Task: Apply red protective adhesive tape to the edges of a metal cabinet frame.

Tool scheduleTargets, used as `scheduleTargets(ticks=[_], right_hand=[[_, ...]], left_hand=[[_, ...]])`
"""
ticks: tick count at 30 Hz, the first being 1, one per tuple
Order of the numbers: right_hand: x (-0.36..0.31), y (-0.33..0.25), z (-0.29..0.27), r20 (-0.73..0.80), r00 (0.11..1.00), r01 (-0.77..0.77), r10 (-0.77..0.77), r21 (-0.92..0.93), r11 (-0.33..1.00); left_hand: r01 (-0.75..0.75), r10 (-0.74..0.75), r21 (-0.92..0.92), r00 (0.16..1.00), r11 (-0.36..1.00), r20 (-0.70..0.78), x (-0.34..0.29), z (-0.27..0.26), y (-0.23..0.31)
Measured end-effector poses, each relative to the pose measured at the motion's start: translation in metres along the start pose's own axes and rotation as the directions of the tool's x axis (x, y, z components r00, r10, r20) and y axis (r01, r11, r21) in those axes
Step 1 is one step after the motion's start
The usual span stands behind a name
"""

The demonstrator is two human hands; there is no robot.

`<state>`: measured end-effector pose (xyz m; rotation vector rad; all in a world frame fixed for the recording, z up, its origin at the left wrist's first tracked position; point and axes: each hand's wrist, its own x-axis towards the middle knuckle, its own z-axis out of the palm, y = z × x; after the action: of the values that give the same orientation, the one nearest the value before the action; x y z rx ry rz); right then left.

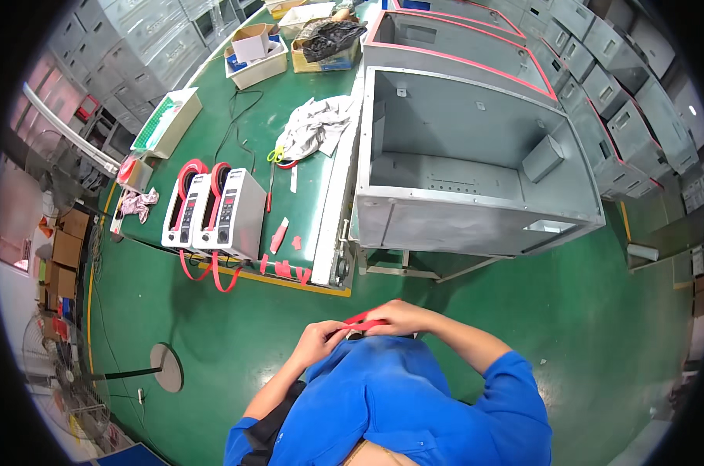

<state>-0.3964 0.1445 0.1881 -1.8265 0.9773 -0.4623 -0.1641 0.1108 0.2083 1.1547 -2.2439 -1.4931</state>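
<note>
Red tape strip (365, 325) — narrow, thin, with two runs visible side by side — is suspended between the left hand (321, 340) and the right hand (401, 318), held in the fingers of both; not laid flat.

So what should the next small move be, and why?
Probably raise the red strip toward the front rim of the nearest metal cabinet: left hand and right hand hold it, and the cabinet behind is red-edged while this rim shows no red.
</note>
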Motion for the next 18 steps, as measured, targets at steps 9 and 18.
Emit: scheduleTargets(ticks=[9,18], right_hand=[[-0.095,-0.068,-0.025,-0.611,0.760,-0.263,0.223,0.025,0.965],[-0.268,-0.101,-0.099,-0.963,0.192,-0.656,0.190,0.018,0.754]], left_hand=[[-0.356,0.347,-0.008,0.905,0.935,0.248,0.023,-0.012,-0.005],[-0.221,0.211,0.011,0.943,0.975,0.256,0.052,-0.057,0.029]])
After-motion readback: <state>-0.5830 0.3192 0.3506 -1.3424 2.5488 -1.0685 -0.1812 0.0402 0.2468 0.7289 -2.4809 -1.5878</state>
